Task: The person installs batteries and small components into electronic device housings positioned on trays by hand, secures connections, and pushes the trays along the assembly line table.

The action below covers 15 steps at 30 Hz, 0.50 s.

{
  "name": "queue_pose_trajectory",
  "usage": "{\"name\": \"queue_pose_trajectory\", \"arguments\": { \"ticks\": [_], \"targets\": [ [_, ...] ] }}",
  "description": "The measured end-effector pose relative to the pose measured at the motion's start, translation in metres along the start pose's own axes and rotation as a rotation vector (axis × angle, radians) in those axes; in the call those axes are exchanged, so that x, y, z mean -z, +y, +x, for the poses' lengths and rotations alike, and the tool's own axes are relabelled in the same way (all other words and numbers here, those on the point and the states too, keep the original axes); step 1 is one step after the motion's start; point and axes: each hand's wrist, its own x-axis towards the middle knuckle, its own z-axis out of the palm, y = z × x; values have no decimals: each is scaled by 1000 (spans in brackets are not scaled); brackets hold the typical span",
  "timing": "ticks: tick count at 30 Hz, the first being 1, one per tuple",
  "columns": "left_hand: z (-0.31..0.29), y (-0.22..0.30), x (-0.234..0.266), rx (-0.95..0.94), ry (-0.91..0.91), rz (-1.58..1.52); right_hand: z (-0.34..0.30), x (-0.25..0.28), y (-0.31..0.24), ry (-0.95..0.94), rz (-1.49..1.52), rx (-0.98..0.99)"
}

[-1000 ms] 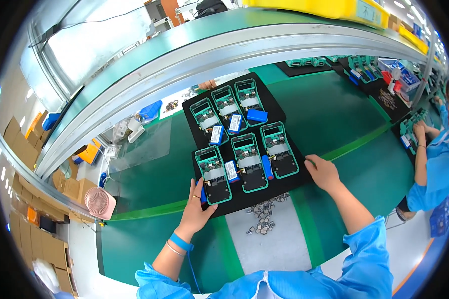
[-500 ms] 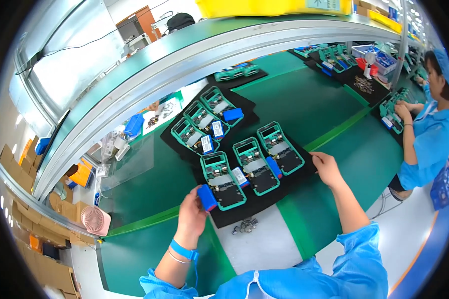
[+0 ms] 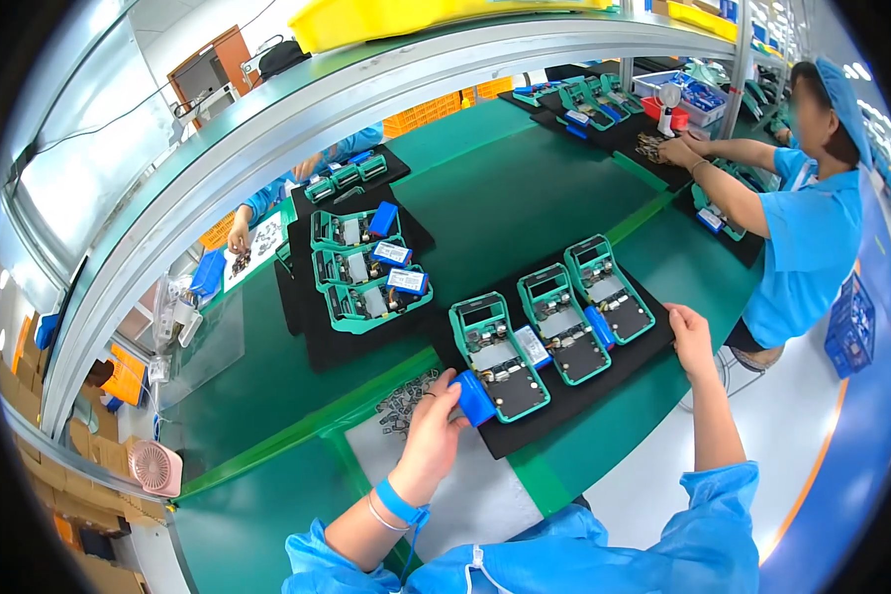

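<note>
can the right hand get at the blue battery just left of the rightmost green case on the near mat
Probably, from above: the blue battery looks uncovered on top. Straight across, the rightmost green case lies between it and the right hand.

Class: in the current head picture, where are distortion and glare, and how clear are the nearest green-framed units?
Head view: the metal shelf rail bows, and the corners go black; head view, upper left: the pale panel looks washed out; head view: the three nearest green-framed units keep clear outlines.
</note>
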Motion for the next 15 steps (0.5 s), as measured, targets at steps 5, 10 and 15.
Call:
{"name": "queue_pose_trajectory", "arguments": {
  "ticks": [5, 10, 15],
  "targets": [
    [3, -10, -31, 83, -75, 37, 21, 27, 33, 119, -49, 113],
    [10, -26, -52, 130, -192, 41, 34, 49, 53, 289, -246, 179],
    [19, -37, -98, 207, -414, -51, 49, 99, 79, 501, -290, 283]
  ]
}}
